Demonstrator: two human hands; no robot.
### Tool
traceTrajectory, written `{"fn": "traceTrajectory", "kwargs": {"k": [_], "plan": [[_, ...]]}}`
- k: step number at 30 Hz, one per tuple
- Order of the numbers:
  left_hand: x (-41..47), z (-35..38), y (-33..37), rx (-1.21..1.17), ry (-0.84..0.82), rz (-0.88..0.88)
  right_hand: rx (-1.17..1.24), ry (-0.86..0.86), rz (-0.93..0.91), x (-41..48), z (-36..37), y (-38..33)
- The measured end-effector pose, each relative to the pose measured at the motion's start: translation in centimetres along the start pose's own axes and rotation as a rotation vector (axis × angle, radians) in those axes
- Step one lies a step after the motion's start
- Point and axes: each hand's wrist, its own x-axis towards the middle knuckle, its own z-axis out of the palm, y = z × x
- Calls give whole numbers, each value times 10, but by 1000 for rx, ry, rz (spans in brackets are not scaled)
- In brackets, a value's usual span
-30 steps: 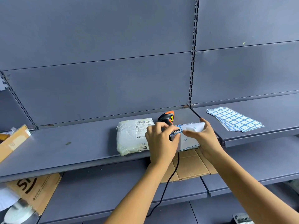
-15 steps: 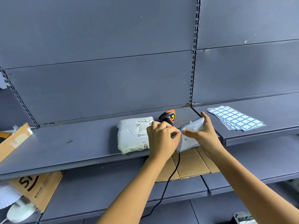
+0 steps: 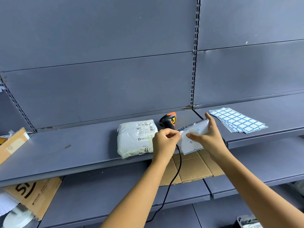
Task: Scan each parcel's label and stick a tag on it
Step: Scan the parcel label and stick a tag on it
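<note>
A white padded parcel (image 3: 135, 138) with a printed label lies on the grey shelf (image 3: 65, 155). Behind my hands a black and orange scanner (image 3: 168, 120) rests on the shelf, its cable hanging down. My right hand (image 3: 207, 137) holds a sticker sheet (image 3: 191, 142) that is almost used up, thumb pressed on its front. My left hand (image 3: 164, 142) pinches a small tag at the sheet's left edge, just right of the parcel. The tag itself is mostly hidden by my fingers.
A stack of full blue-and-white sticker sheets (image 3: 236, 120) lies on the right shelf section. Flattened cardboard (image 3: 190, 168) sits on the lower shelf. Brown boxes (image 3: 11, 143) stand at the far left, and another box (image 3: 32, 193) is below.
The sticker sheet has tilted up and bent in my right hand. My left fingers have pulled slightly leftward from the sheet's edge, pinching a tag.
</note>
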Motion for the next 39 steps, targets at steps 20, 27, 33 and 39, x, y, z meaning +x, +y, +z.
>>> {"fn": "traceTrajectory", "kwargs": {"k": [20,27,33,39], "plan": [[1,2,4,-282,50,-162,39,82,-15,7,4,9],[1,-1,4,-367,73,-213,36,85,-27,9,0,10],[2,2,5,-378,72,-204,23,86,-48,9,-4,12],[3,2,5,-367,83,-176,-10,79,-46,9,-9,16]]}}
